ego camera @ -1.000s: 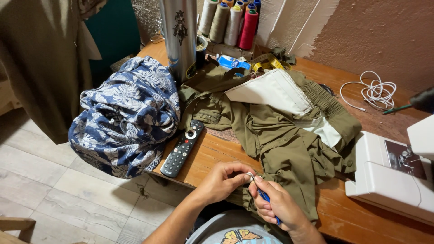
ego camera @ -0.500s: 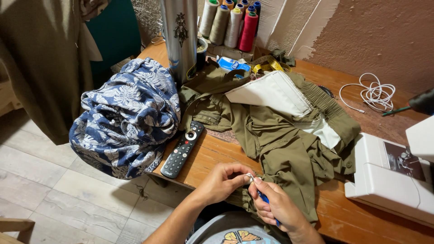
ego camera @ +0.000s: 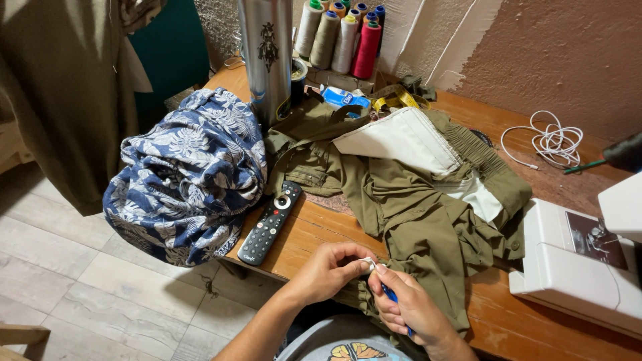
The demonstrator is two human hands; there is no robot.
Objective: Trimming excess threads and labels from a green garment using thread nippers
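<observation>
Olive green garment [ego camera: 428, 220] spread on the wooden table [ego camera: 314, 234] just above both hands, blue floral cloth [ego camera: 187, 187] far left of them, black remote control [ego camera: 271, 222] nearby, left hand [ego camera: 328, 271] pinched shut on small white piece [ego camera: 369, 264], right hand [ego camera: 411, 307] closed around blue tool [ego camera: 390, 295], touching the piece.

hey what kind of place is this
Likely a home sewing corner: a white sewing machine sits on the wooden table, thread cones line the wall, and olive trousers lie spread out.
</observation>
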